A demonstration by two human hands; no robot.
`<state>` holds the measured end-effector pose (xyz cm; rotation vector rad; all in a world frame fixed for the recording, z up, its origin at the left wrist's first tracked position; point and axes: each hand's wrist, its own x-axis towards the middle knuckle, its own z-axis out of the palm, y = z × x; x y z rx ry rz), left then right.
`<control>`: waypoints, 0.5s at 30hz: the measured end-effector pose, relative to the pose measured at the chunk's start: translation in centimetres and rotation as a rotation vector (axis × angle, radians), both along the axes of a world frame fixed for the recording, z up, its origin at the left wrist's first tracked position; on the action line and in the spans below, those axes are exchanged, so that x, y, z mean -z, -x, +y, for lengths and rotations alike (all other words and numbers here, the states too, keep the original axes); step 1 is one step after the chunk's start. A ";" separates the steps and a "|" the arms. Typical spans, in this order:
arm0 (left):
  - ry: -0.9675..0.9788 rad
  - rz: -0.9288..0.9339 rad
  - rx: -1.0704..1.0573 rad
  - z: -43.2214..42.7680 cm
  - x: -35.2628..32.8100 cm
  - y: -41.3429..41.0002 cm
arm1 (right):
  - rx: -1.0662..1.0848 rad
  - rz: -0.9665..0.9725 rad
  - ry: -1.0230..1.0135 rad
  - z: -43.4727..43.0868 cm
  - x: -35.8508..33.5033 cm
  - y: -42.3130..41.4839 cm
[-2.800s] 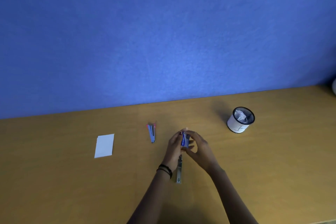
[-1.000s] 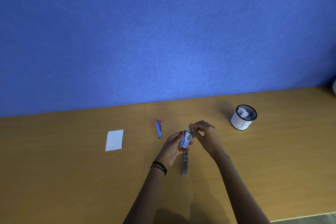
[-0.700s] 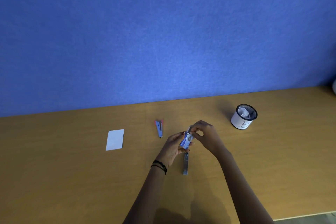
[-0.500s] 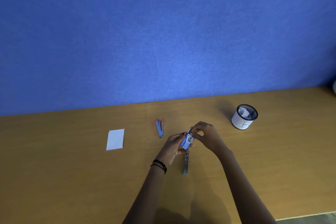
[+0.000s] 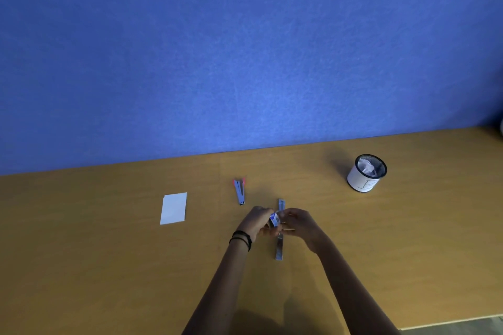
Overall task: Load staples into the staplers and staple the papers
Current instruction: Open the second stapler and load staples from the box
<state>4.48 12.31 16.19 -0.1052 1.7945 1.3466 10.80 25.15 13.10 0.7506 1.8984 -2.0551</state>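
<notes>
My left hand holds a small blue and white staple box above the table. My right hand is at the box's right side, fingers curled against it. Under both hands an opened grey stapler lies flat along the table, its far end showing beyond the fingers. A second small stapler with red tips lies to the upper left. A white sheet of paper lies further left.
A white cup with a black rim, holding crumpled paper, stands at the back right. The wooden table meets a blue wall behind. The table's front edge shows at the lower right.
My right hand, which was pinching at the top of the staple box, has come down level with my left hand. The box sits lower between both hands. The opened stapler's far end now shows.
</notes>
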 end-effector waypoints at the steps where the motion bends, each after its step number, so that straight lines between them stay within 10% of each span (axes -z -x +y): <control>1: 0.006 0.002 0.004 0.1 0.0 0.0 | -0.011 -0.001 0.008 0.1 0.0 0.0; 15: -0.003 -0.074 0.001 0.0 0.2 -0.3 | -0.025 -0.001 0.088 0.5 0.8 -0.3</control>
